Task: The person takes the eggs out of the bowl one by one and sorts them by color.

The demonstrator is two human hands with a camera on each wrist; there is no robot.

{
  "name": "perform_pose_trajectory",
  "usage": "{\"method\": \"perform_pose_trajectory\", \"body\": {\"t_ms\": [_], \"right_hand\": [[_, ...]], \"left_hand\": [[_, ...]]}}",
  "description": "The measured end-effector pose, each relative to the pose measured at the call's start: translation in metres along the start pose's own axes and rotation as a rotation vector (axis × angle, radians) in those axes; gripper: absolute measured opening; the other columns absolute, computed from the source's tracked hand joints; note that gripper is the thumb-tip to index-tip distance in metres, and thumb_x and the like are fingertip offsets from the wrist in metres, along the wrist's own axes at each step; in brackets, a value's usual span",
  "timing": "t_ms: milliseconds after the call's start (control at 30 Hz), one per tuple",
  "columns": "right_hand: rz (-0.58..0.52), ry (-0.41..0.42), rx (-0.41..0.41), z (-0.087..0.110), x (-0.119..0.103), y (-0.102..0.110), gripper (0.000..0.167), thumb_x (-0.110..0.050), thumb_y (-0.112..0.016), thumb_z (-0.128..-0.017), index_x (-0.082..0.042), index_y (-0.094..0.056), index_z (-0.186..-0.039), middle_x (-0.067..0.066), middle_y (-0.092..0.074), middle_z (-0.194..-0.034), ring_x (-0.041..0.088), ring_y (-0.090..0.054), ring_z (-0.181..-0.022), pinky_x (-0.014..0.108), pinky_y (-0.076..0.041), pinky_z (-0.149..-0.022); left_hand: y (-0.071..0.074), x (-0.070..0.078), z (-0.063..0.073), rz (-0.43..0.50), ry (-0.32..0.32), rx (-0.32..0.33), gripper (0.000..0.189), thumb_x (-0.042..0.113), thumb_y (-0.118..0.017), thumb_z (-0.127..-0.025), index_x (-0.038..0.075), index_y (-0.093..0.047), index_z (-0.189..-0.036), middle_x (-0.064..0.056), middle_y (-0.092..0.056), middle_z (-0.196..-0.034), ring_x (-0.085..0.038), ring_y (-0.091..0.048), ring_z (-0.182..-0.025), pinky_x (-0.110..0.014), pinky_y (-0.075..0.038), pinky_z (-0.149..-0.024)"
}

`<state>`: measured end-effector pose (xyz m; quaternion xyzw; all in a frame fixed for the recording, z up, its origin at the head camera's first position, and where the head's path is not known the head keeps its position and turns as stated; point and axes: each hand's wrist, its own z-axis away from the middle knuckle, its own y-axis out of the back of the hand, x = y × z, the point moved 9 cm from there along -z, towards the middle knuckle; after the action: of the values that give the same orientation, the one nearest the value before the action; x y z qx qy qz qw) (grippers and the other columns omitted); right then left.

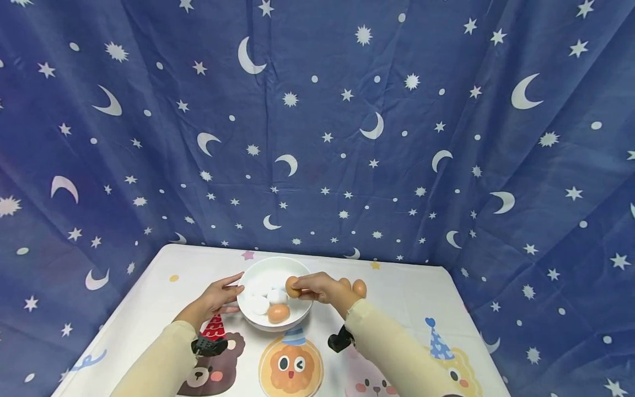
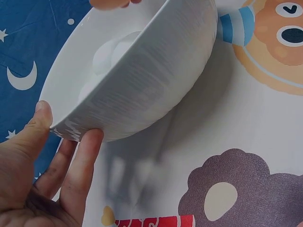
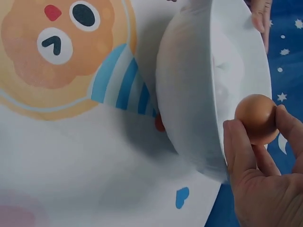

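A white bowl (image 1: pixel 253 273) stands on the table, holding white eggs (image 1: pixel 259 304) and a brown egg (image 1: pixel 279 313). At its left side my left hand (image 1: pixel 218 298) grips the rim, with the thumb over the edge and fingertips against the outer wall, as the left wrist view shows. My right hand (image 1: pixel 317 288) pinches another brown egg (image 3: pixel 256 118) between thumb and fingers, over the right part of the bowl. In the right wrist view that egg is beside the near rim. How many white eggs lie in the bowl is hard to tell.
Two more brown eggs (image 1: pixel 359 288) lie on the table to the right, partly hidden behind my right wrist. A white cloth with cartoon animals (image 1: pixel 292 364) covers the table (image 1: pixel 412 309). Behind it hangs a blue curtain (image 1: pixel 317 138) with moons and stars.
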<state>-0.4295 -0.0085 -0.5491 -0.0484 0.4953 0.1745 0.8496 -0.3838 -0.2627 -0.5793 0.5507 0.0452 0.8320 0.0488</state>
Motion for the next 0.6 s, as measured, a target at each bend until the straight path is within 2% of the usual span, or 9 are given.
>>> {"method": "perform_pose_trajectory", "body": {"t_ms": [167, 400, 500, 600], "right_hand": [[-0.027, 0.001, -0.012, 0.002, -0.003, 0.01, 0.037, -0.001, -0.073, -0.086, 0.004, -0.066, -0.122, 0.013, -0.073, -0.1, 0.016, -0.07, -0.078, 0.024, -0.063, -0.072], [-0.063, 0.004, 0.041, 0.007, -0.012, 0.031, 0.035, 0.003, -0.074, -0.083, 0.006, -0.068, -0.117, 0.017, -0.07, -0.107, 0.023, -0.072, -0.087, 0.03, -0.062, -0.082], [-0.093, 0.0, 0.078, 0.007, -0.014, 0.046, 0.035, 0.004, -0.075, -0.082, 0.007, -0.068, -0.117, 0.019, -0.07, -0.109, 0.028, -0.072, -0.092, 0.031, -0.063, -0.081], [-0.094, -0.006, 0.117, 0.008, -0.013, 0.064, 0.035, 0.004, -0.075, -0.082, 0.007, -0.068, -0.116, 0.02, -0.071, -0.106, 0.026, -0.073, -0.088, 0.026, -0.063, -0.076]], "left_hand": [[0.0, 0.0, 0.0, 0.001, 0.002, -0.004, 0.059, 0.024, -0.058, -0.101, 0.017, -0.034, -0.154, -0.03, -0.04, -0.147, -0.026, -0.066, -0.11, -0.038, -0.063, -0.08], [0.001, -0.001, -0.002, -0.002, 0.005, -0.008, 0.059, 0.024, -0.058, -0.101, 0.018, -0.033, -0.155, -0.03, -0.039, -0.148, -0.025, -0.066, -0.11, -0.038, -0.063, -0.08], [0.001, -0.001, -0.003, -0.002, 0.005, -0.009, 0.06, 0.025, -0.058, -0.1, 0.018, -0.033, -0.155, -0.03, -0.039, -0.148, -0.023, -0.067, -0.107, -0.038, -0.063, -0.08], [0.002, -0.003, -0.004, -0.003, 0.008, -0.005, 0.061, 0.025, -0.059, -0.1, 0.018, -0.033, -0.154, -0.03, -0.039, -0.148, -0.023, -0.067, -0.106, -0.039, -0.063, -0.08]]}}
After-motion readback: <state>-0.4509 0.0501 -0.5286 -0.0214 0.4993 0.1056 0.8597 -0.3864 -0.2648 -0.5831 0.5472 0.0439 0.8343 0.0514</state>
